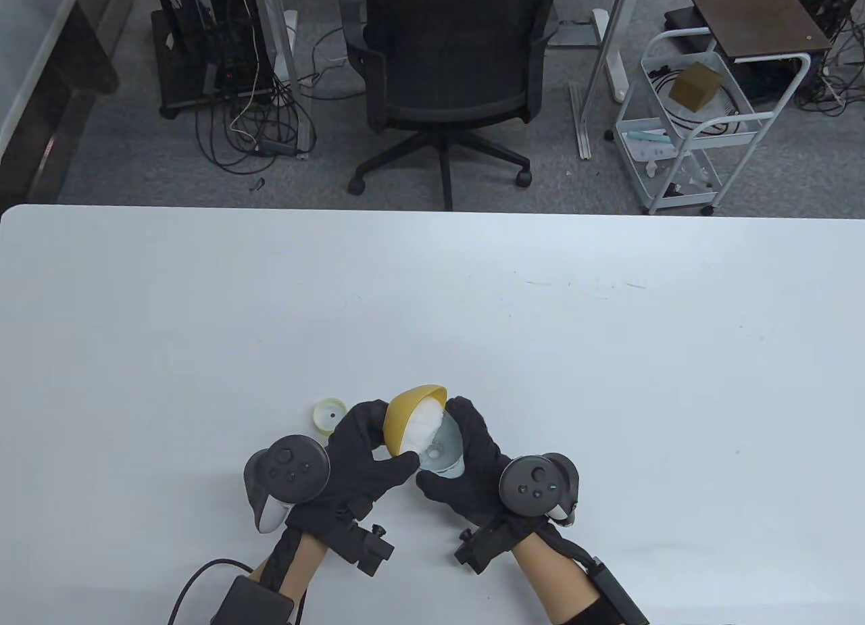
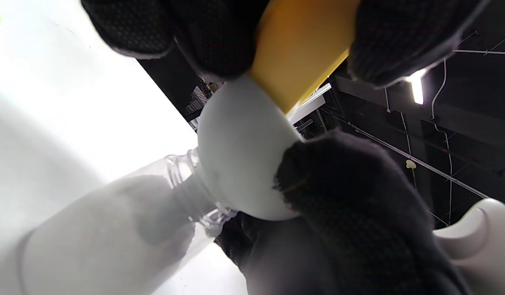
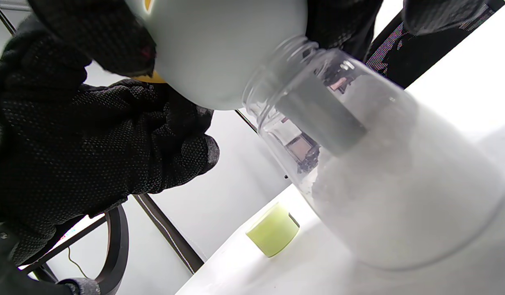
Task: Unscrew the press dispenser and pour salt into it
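Observation:
My left hand (image 1: 372,449) grips a yellow bowl (image 1: 404,414) and tilts it to the right; white salt (image 1: 426,423) lies at its lip. The bowl's rim rests over a pale funnel (image 1: 444,449) that my right hand (image 1: 473,449) holds. In the wrist views the funnel (image 2: 240,147) sits in the threaded neck of a clear bottle (image 3: 379,176) standing on the table, with white salt in its lower part. In the table view the bottle is hidden under the funnel and hands. The dispenser's yellow-green cap (image 1: 330,414) lies on the table left of my left hand, and shows in the right wrist view (image 3: 273,229).
The white table (image 1: 608,348) stretches wide to the back and both sides. An office chair (image 1: 446,78) and a white cart (image 1: 696,125) stand on the floor beyond the far edge.

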Motion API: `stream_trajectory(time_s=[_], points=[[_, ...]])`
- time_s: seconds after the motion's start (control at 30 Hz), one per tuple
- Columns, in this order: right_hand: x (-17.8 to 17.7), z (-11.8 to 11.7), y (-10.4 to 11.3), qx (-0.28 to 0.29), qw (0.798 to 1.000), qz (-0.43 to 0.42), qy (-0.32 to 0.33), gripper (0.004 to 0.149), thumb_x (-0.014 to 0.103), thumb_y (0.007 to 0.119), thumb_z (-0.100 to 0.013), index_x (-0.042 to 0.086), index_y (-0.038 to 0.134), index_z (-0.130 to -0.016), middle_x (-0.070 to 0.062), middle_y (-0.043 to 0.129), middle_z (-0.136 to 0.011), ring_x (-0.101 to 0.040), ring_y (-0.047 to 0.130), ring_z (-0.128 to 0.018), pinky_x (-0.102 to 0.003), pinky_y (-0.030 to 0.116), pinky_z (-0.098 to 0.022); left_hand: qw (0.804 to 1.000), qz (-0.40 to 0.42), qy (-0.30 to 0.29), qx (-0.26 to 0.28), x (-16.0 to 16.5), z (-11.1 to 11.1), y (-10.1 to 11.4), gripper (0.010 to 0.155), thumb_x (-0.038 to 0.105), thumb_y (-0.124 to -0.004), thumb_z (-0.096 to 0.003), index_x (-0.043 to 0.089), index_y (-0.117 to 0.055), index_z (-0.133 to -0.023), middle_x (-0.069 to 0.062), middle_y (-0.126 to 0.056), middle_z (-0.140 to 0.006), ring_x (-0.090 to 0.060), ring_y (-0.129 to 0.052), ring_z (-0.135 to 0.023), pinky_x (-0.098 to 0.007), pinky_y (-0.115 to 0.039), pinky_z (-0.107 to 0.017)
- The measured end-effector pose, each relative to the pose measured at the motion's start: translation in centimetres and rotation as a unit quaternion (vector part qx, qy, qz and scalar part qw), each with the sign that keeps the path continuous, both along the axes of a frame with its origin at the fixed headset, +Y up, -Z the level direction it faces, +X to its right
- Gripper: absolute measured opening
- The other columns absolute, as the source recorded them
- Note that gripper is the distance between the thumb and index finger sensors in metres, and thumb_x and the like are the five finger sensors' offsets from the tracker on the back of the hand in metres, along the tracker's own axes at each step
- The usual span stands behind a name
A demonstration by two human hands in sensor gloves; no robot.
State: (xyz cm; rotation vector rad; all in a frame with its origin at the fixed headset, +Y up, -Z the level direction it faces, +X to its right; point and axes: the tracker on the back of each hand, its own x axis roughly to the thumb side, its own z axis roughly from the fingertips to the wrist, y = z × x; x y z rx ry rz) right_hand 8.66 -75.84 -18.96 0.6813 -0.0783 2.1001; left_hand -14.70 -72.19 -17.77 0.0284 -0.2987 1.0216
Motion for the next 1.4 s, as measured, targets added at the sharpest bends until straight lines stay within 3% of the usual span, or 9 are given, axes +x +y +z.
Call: stream_trajectory(time_s=[1.4], points=[[0.01, 0.03, 0.01, 0.000, 1.000, 0.002, -0.002, 0.115, 0.055, 0.081, -0.051, -0.023, 0.019, -0.110, -0.042, 0.046, -0.109, -0.057, 0.067, -0.094, -0.081, 0.047, -0.059, 1.000, -0.026, 0.006, 0.016, 0.39, 0.19, 0.11, 0.090, 0.060, -0.092, -0.0437, 0.009, -0.051, -0.107, -0.018, -0.068, -0.106, -0.027, -0.088, -0.086, -0.061, -0.075, -0.067]])
